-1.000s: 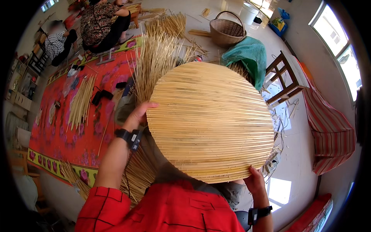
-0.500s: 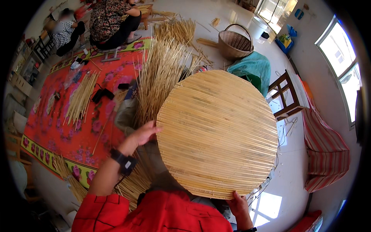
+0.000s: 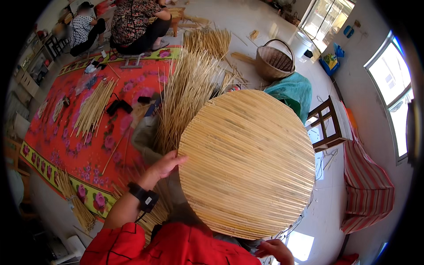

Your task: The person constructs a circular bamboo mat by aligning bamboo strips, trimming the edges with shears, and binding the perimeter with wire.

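A large round mat (image 3: 247, 163) of straight, pale yellow stalks laid side by side is tilted up before me. My left hand (image 3: 168, 165) grips its left edge, thumb over the front face and the other fingers hidden behind. Just below the mat's bottom rim is my right hand (image 3: 274, 249), off the rim, its fingers loosely apart and nothing visible in them. A dark band with a small box sits on my left wrist.
Left lies a red floral floor cloth (image 3: 57, 141) with a bundle of stalks (image 3: 95, 108). Behind the mat stand loose stalks (image 3: 190, 88), a wicker basket (image 3: 274, 62) and green sheeting (image 3: 293, 90). A wooden stool (image 3: 329, 126) is at right. Two people crouch at the far left.
My right hand has let go of the mat's bottom rim and dropped slightly below it. The mat sits a little lower in view, still in my left hand.
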`<state>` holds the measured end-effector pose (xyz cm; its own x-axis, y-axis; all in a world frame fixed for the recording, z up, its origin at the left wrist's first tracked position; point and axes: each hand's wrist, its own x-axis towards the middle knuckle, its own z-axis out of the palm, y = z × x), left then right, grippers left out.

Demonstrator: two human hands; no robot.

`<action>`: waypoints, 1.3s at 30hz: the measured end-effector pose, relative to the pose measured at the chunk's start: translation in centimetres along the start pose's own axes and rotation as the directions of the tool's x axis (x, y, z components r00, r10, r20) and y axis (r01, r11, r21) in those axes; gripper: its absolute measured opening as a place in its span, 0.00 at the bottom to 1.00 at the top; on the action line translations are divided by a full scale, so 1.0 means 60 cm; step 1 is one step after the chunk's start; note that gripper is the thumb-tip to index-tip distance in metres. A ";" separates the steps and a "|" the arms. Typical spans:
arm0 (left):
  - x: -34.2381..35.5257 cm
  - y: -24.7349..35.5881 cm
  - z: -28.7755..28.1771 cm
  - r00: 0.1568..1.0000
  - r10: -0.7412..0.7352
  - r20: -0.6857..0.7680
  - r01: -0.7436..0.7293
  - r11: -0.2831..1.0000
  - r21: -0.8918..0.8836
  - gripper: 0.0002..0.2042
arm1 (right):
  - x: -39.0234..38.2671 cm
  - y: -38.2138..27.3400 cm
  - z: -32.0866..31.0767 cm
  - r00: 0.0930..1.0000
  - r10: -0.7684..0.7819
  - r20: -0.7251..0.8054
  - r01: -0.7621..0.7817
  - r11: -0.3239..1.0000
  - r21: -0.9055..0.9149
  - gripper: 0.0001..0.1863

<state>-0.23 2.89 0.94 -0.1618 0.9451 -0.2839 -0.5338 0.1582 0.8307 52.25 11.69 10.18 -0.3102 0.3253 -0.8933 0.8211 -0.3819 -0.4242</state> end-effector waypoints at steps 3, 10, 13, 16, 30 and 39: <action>0.000 0.005 -0.005 1.000 0.004 0.013 -0.004 1.000 0.022 0.23 | -0.041 -0.096 -0.042 0.865 -0.291 -0.409 0.266 0.957 -0.118 0.06; -0.001 0.026 0.007 0.999 0.000 0.035 -0.004 0.994 0.107 0.24 | 0.075 -0.236 0.071 0.380 -0.914 0.143 0.448 0.046 -0.893 0.34; -0.013 0.040 0.012 0.998 0.021 0.056 -0.027 0.994 0.104 0.23 | 0.099 -0.224 0.106 0.350 -0.907 0.236 0.422 -0.072 -0.904 0.35; -0.016 0.061 0.022 0.988 0.048 0.148 -0.069 0.987 0.145 0.26 | 0.106 -0.202 0.121 0.299 -0.931 0.210 0.379 -0.086 -0.921 0.36; 0.230 0.300 0.067 1.000 0.013 -0.021 -0.003 0.907 0.422 0.23 | 0.114 -0.192 0.127 0.285 -0.949 0.134 0.362 -0.023 -0.932 0.35; 0.304 0.286 0.122 0.999 0.041 -0.012 -0.034 0.930 0.367 0.15 | 0.121 -0.191 0.125 0.285 -0.952 0.115 0.356 -0.006 -0.935 0.34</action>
<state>-6.26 24.97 13.54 -0.1935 0.9472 -0.2556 -0.1865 0.2203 0.9574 36.99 11.91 7.45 -0.9247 0.3571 0.1320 0.3326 0.9265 -0.1763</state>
